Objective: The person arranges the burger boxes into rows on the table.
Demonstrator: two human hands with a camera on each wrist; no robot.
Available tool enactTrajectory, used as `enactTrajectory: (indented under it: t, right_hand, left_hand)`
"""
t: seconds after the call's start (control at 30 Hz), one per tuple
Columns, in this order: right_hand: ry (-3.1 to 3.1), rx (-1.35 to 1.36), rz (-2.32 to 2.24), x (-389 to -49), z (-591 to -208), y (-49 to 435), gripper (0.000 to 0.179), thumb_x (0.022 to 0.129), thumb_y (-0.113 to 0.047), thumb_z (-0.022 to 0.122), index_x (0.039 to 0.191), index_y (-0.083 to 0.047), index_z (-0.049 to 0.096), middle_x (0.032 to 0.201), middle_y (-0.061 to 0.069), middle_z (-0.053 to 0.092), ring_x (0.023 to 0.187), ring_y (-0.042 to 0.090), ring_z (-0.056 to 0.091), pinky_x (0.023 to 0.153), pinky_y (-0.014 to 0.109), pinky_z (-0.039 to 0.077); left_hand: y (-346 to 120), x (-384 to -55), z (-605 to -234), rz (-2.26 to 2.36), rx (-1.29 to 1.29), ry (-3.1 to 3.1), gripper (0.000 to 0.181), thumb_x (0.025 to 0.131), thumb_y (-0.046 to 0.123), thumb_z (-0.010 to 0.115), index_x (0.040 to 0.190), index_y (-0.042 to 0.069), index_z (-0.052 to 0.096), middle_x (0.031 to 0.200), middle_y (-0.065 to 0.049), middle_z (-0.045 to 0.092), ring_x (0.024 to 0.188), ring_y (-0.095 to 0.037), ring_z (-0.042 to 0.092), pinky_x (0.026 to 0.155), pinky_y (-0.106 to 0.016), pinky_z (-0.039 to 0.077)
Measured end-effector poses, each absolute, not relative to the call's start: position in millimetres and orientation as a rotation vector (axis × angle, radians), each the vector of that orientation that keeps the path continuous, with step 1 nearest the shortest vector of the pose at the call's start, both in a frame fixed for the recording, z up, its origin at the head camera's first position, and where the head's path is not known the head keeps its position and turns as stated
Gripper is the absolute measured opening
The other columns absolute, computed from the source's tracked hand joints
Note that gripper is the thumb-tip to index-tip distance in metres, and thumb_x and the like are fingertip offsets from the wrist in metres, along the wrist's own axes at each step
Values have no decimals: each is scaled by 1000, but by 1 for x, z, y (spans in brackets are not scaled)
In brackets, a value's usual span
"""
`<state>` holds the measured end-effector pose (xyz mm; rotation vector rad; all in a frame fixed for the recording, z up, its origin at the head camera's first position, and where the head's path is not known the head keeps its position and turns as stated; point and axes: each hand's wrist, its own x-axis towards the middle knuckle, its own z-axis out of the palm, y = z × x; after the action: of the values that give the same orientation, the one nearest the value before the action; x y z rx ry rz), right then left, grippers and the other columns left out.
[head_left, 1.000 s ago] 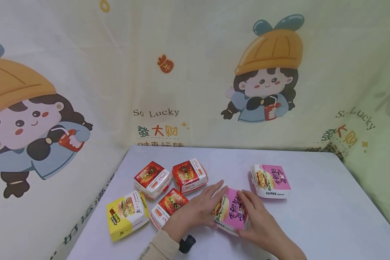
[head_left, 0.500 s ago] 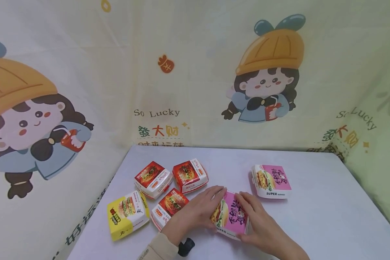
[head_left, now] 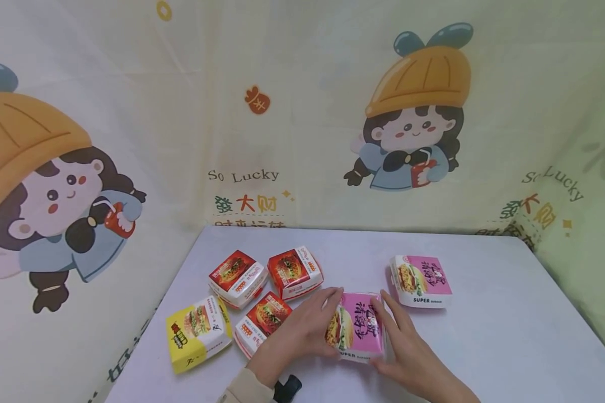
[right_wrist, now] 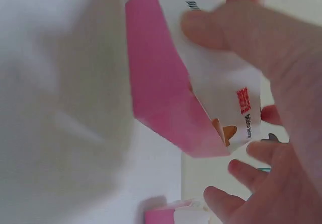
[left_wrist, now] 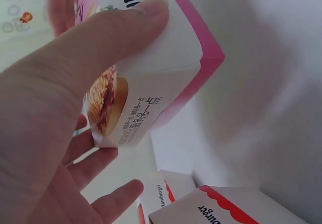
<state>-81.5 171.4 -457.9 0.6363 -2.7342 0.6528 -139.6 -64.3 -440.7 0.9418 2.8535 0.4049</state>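
Observation:
Both hands hold a pink and white burger box [head_left: 360, 324] in front of the table's middle. My left hand [head_left: 307, 327] grips its left side; in the left wrist view the thumb [left_wrist: 143, 20] presses the white front panel and fingers reach behind. On the opposite side my right hand [head_left: 408, 350] grips it, its thumb [right_wrist: 209, 30] on the front panel in the right wrist view. The wrist views show the pink lower part of the box and a shadow on the table. A second pink burger box [head_left: 423, 281] stands behind the right hand, apart from it.
Left of the hands sit three red and white burger boxes, one at the back left [head_left: 238, 278], one nearer the middle [head_left: 294, 271] and one [head_left: 262, 324] partly behind the left forearm. A yellow burger box [head_left: 197, 336] lies leftmost. Printed cloth [head_left: 307, 129] hangs behind the white table [head_left: 509, 336].
The held burger box has turned slightly, its front edge now more level in the head view. Both hands have shifted a little with it. The other boxes have stayed in place.

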Motion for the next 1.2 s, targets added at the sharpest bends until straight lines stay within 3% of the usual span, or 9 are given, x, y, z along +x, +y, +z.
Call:
enactTrajectory:
  t: [0.17,0.33,0.37,0.43,0.5,0.6,0.7,0.83,1.2]
  right_hand:
    - [-2747,574,731,-80,-462,172,100,77,-29,85,157,-12,27,159,14,32,141,27,34,102,42,49]
    - [-2655,625,822,-82,-467,173,90,80,-20,81,154,-7,32,155,15,37,146,3,22,108,11,25]
    - [-2636,641,843,-82,-468,173,89,80,-17,81,154,-7,33,154,16,37,145,-2,20,107,9,28]
    - [-2589,677,897,-83,-468,173,89,78,-9,81,153,-6,34,154,17,37,145,1,25,102,10,41]
    - [-2551,711,937,-84,-467,173,87,77,-3,80,152,-5,36,153,17,37,141,14,35,92,23,56]
    - [-2516,740,952,-85,-466,172,84,76,1,79,150,-4,39,151,18,38,127,33,49,79,38,62]
    - [-2519,718,909,-85,-465,173,82,75,1,80,147,-5,43,150,17,41,124,38,51,96,20,52]
    - [-2533,679,896,-86,-464,174,79,74,3,80,145,-7,47,149,16,43,127,35,50,109,3,20]
    - [-2545,675,959,-87,-461,178,78,77,4,77,147,-10,46,148,14,46,137,17,42,107,1,18]
  left_hand:
    - [-64,-137,-442,498,856,2895,117,67,54,86,158,18,22,157,-4,36,144,-23,38,117,-42,39]
    - [-63,-133,-442,568,787,2888,115,68,57,85,158,22,22,155,-6,35,144,-26,36,114,-47,42]
    - [-63,-132,-442,584,768,2880,114,68,57,84,158,24,22,155,-6,35,144,-26,35,113,-48,43]
    - [-62,-131,-442,626,732,2859,114,68,58,84,158,27,22,155,-7,33,144,-28,34,110,-50,45]
    - [-61,-130,-442,656,706,2842,113,68,58,84,158,31,21,155,-7,32,141,-28,36,106,-50,49]
    - [-60,-130,-443,678,688,2832,112,68,58,85,157,34,22,153,-8,31,133,-26,42,100,-46,53]
    - [-60,-129,-443,669,712,2836,112,67,60,84,157,34,23,152,-8,30,126,-23,45,96,-40,56]
    - [-62,-128,-443,665,773,2817,114,67,59,84,158,32,21,155,-9,27,132,-26,42,100,-42,54]
    - [-63,-130,-445,603,810,2761,111,74,37,87,157,42,14,165,-6,15,150,-30,21,111,-52,43]
